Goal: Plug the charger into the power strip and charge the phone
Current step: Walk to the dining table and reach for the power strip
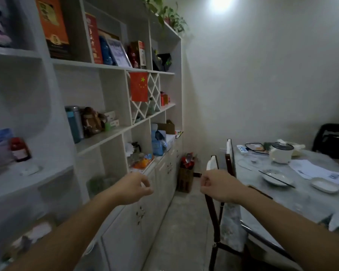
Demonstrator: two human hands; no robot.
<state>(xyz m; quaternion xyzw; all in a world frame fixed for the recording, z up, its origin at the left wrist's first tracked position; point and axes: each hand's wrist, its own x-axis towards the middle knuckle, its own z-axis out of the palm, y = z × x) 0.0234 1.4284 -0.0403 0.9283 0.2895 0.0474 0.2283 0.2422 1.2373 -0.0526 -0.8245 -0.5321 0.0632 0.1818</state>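
A white power strip (242, 149) with blue switches lies at the far end of the table, beside a black cable loop (251, 146). I cannot make out a charger or a phone. My left hand (132, 187) is held out in the aisle in front of the cabinet, its fingers loosely curled with nothing in them. My right hand (218, 187) hovers over a chair back at the same height, fingers also curled and empty. Both hands are far short of the strip.
A white shelf unit (114, 132) full of boxes, bottles and a red flag lines the left side. At right stands a table (311, 200) with a white cooker pot (281, 152), dishes, chopsticks and papers. Two chairs (215, 192) are pushed against it. A narrow floor aisle runs between.
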